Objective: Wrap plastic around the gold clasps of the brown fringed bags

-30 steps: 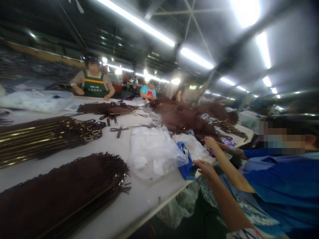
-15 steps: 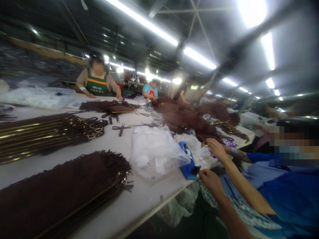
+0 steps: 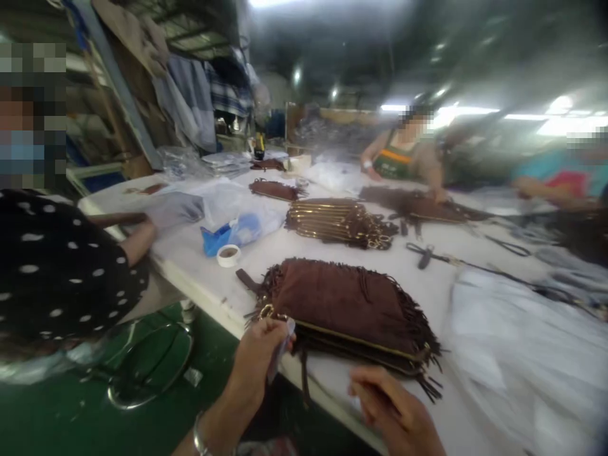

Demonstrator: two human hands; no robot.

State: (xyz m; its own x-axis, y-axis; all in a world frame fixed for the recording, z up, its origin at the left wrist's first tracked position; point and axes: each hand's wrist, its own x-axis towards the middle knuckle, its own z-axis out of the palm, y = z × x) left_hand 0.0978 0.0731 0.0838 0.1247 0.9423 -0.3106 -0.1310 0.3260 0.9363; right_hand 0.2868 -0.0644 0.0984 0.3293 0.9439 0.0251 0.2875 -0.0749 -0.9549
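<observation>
Hands low at the near edge of the surface (image 3: 223, 297): your left hand (image 3: 259, 351) comes up from the bottom of the view, wrist bent, a bracelet (image 3: 199, 437) on the forearm. Its grip is closed, thumb against fingers, pinching a small pale slip (image 3: 281, 347) just at the corner of the stack of brown fringed bags (image 3: 346, 310), near the gold ring at the zip end. Your right hand (image 3: 394, 411) lies lower and to the right, fingers curled loosely over something pale and blurred below the stack's front edge; you cannot tell from this view whether that grip has hold of it.

The fringed bags lie flat right in front of you, at the surface's near edge, fringe hanging toward the right. Beyond them sits a bundle of gold-trimmed straps (image 3: 339, 221), and to the left a roll of tape (image 3: 228, 255) beside a blue item in clear plastic (image 3: 237, 228). A person in a dotted black top (image 3: 57, 266) works on your left.

Against the picture half a second ago, the whole view has swung round: then you looked along the surface to the right, with a co-worker in blue reaching at a blue object, and neither of your hands showed. Now both are in sight and the stack is directly under them.
</observation>
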